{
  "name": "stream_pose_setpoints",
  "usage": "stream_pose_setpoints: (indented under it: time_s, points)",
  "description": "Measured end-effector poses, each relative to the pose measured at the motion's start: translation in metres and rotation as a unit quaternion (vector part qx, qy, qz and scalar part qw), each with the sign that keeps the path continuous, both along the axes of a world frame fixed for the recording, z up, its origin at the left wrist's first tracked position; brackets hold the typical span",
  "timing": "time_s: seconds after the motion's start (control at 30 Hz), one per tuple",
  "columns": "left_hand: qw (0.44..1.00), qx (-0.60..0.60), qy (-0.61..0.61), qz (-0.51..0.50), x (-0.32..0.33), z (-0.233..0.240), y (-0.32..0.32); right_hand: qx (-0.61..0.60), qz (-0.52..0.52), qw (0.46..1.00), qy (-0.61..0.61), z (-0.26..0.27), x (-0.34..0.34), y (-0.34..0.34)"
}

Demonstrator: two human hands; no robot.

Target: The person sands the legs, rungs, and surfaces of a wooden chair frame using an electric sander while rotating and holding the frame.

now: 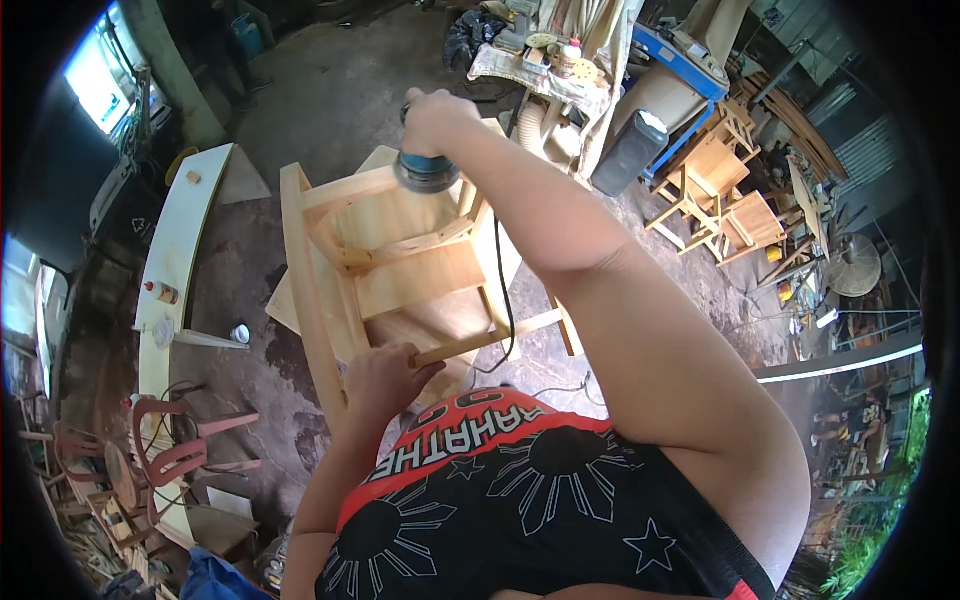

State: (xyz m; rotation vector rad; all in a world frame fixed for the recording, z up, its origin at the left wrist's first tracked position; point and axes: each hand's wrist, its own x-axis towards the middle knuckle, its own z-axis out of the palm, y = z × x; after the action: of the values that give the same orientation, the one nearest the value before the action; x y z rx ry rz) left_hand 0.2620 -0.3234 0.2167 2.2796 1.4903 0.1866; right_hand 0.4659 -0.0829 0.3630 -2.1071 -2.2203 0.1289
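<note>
A pale wooden chair frame [319, 300] lies tipped before me on a wooden board surface. My right hand [439, 124] grips a blue-green handheld sander [426, 171], probably a random orbital one, at the far rail of the chair [352, 187]. Its lower part looks blurred, and whether its pad touches the wood I cannot tell. A dark power cord [504, 285] hangs down past the chair. My left hand [386, 379] is closed around the near end of a thin wooden stretcher [480, 343], beside the long leg.
A long white bench [172, 225] on the left bears a glue bottle [162, 292]. Red plastic chairs [172, 442] stand lower left. Beyond are a cluttered cloth-covered table [487, 66], a black speaker [630, 152] and wooden chairs [709, 180]. A person [217, 52] stands far back left.
</note>
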Motion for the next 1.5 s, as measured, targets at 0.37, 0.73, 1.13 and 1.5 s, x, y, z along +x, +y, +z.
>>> stream_pose_setpoints:
  time_s: [0.37,0.73,1.13,1.5]
  points:
    - [0.999,0.028,0.003,-0.015,0.000,-0.001,-0.004,-0.007,0.028,0.999,0.026,-0.001,-0.032,0.003]
    - [1.000,-0.012,0.022,0.013,0.001,0.004,-0.004,-0.017,-0.059,0.998,-0.009,-0.015,0.067,0.028]
    - [0.999,-0.045,0.005,0.024,-0.002,0.012,-0.005,-0.020,-0.086,0.995,-0.053,-0.029,0.142,0.009]
    - [0.998,-0.066,0.002,0.020,0.000,0.016,-0.002,0.018,-0.104,0.992,-0.066,-0.017,0.130,0.043]
